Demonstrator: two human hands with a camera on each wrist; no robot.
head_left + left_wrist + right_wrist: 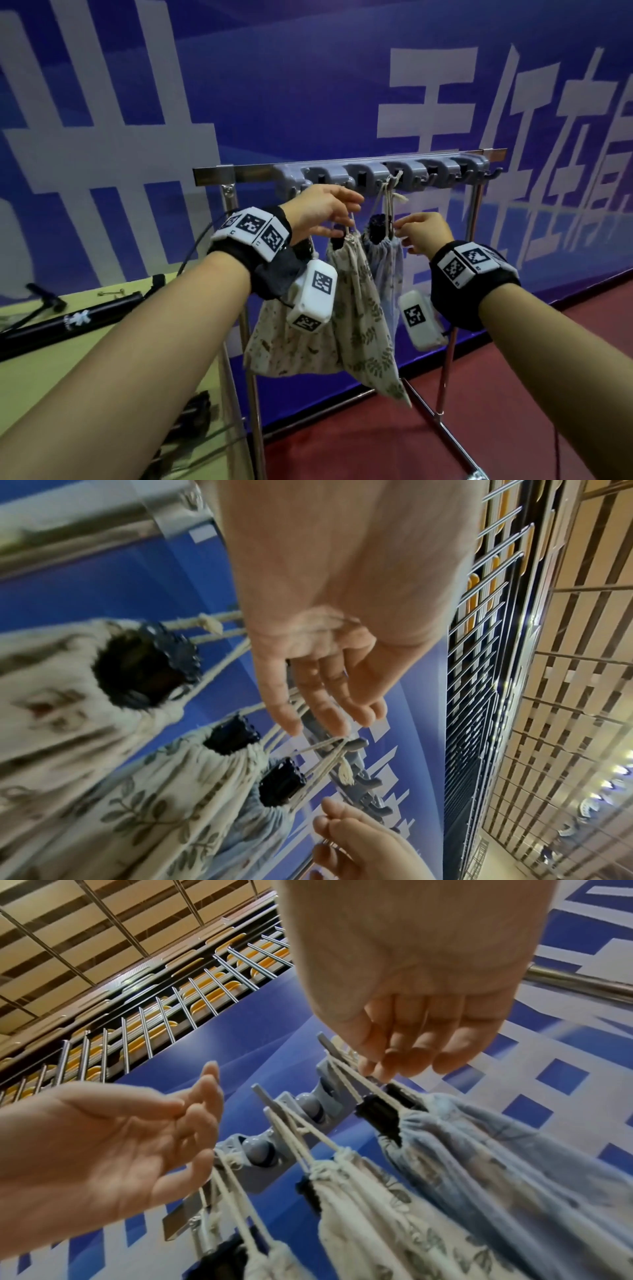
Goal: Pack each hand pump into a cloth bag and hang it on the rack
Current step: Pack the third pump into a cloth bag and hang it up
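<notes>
Three cloth bags (pixel 377 1218) hang by their cream drawstrings from the grey hooks of the rack (pixel 380 171), each with a black pump end poking out of its gathered mouth. The right hand (pixel 407 1031) pinches the cords (pixel 346 1077) of the blue bag (pixel 507 1150) at the rack's right-hand occupied hook. The left hand (pixel 113 1150) hovers just beside the leaf-print bags with fingers relaxed and spread, holding nothing. On the bench (pixel 30 377) at the left lies one more black hand pump (pixel 68 322), unbagged.

I judge the bags soft and floppy, so the stiff, fairly weighty pump inside makes them sag and swing. The cords are the place to hold, close to the hook. The loose pump is rigid and smooth; its barrel's middle looks the steadiest grip.
</notes>
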